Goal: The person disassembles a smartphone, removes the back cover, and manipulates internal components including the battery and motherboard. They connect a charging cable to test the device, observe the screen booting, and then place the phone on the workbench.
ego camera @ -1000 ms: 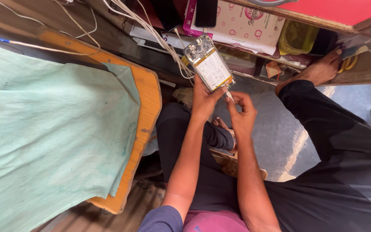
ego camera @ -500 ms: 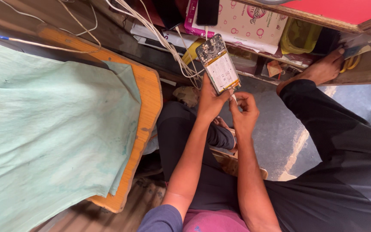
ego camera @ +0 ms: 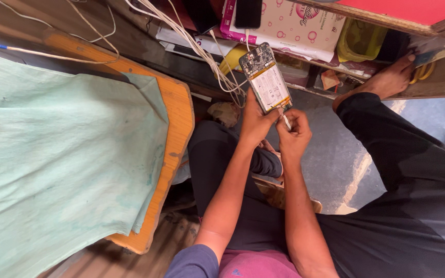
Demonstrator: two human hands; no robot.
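Observation:
My left hand (ego camera: 256,121) grips the lower end of an opened phone (ego camera: 265,77), back cover off, with its white battery and dark circuit board showing. It is held up over my lap. My right hand (ego camera: 294,135) pinches a thin white tool (ego camera: 286,121) whose tip touches the phone's bottom edge. Both forearms reach forward from my body. I sit with black trousers on, one bare foot (ego camera: 387,80) stretched out toward a low shelf.
A wooden board (ego camera: 177,123) covered by a green cloth (ego camera: 63,154) lies at my left. White cables (ego camera: 202,51) hang by a low shelf holding a paper ream package (ego camera: 297,25), a black phone (ego camera: 247,13) and a yellow bag (ego camera: 359,41). Grey floor lies under my right leg.
The opened phone and both hands have shifted slightly in view; the phone's top now tilts more to the left. The grip on the phone and the tool is unchanged.

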